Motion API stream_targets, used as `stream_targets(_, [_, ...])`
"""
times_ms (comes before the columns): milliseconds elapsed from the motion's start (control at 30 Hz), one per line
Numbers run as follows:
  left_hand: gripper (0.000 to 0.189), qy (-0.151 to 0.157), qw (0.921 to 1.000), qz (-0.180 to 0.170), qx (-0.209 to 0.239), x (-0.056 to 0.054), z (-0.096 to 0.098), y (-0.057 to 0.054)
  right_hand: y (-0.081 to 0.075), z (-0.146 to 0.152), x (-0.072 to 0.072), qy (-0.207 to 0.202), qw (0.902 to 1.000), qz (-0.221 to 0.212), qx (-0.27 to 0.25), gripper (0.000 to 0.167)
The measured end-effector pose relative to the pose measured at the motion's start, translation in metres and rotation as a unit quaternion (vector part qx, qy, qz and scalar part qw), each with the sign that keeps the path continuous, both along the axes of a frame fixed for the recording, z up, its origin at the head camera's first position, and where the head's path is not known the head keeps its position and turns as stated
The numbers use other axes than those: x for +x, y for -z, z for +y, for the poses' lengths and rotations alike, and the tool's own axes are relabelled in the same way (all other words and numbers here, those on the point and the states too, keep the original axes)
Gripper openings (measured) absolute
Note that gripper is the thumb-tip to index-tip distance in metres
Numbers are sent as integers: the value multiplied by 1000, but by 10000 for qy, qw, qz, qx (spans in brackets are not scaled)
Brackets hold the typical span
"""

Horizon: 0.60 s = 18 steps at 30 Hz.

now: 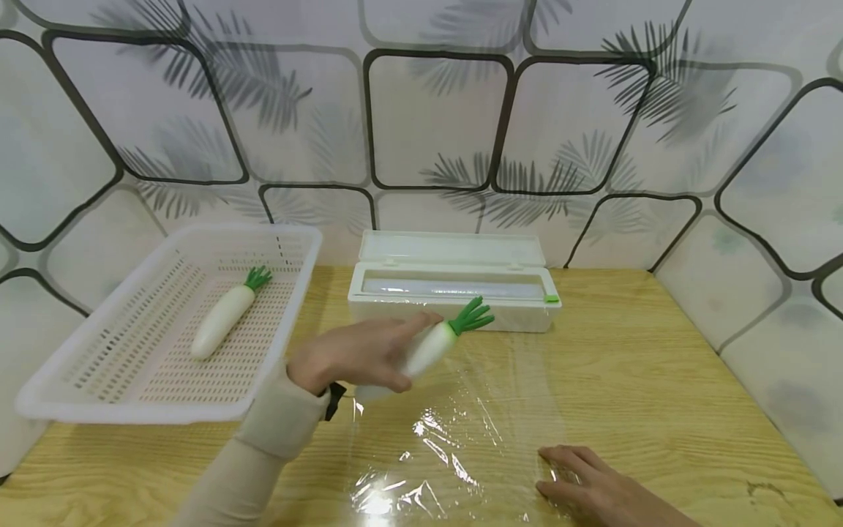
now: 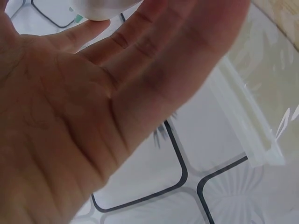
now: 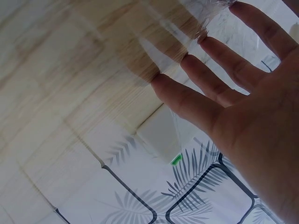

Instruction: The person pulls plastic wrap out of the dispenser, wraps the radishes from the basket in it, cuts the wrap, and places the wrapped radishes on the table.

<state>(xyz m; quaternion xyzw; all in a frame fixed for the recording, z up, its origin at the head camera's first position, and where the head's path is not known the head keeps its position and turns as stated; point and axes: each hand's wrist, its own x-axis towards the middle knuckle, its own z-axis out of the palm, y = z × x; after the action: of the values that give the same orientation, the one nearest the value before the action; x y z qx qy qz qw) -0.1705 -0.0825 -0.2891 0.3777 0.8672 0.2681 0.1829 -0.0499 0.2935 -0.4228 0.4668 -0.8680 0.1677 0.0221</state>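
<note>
A white radish (image 1: pixel 431 350) with a green leafy top is held in my left hand (image 1: pixel 358 355), leaves pointing up and to the right. Part of its white body shows at the top edge of the left wrist view. Below it, a sheet of clear cling film (image 1: pixel 454 439) lies across the tabletop, running from a white cling film box (image 1: pixel 454 315) whose lid stands raised. My right hand (image 1: pixel 596 487) touches the film near its right edge, thumb and fingers apart. In the right wrist view the fingertips of that hand (image 3: pixel 233 88) meet the wrinkled film.
On the left stands a white perforated plastic basket (image 1: pixel 299 293), with another white radish (image 1: pixel 224 322) lying inside. A green slider (image 1: pixel 552 298) sits at the box's right end. The wooden table (image 1: pixel 658 380) backs onto patterned walls (image 1: pixel 435 124).
</note>
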Motion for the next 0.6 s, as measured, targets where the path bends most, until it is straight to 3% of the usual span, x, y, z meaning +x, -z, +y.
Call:
stream_targets(400, [89, 348, 9988, 160, -293, 5, 21, 16, -1, -1, 0, -41, 9999, 163, -24, 50])
stream_targets(600, [92, 341, 9980, 137, -505, 9, 30, 23, -2, -2, 1, 22, 9999, 110, 43, 49])
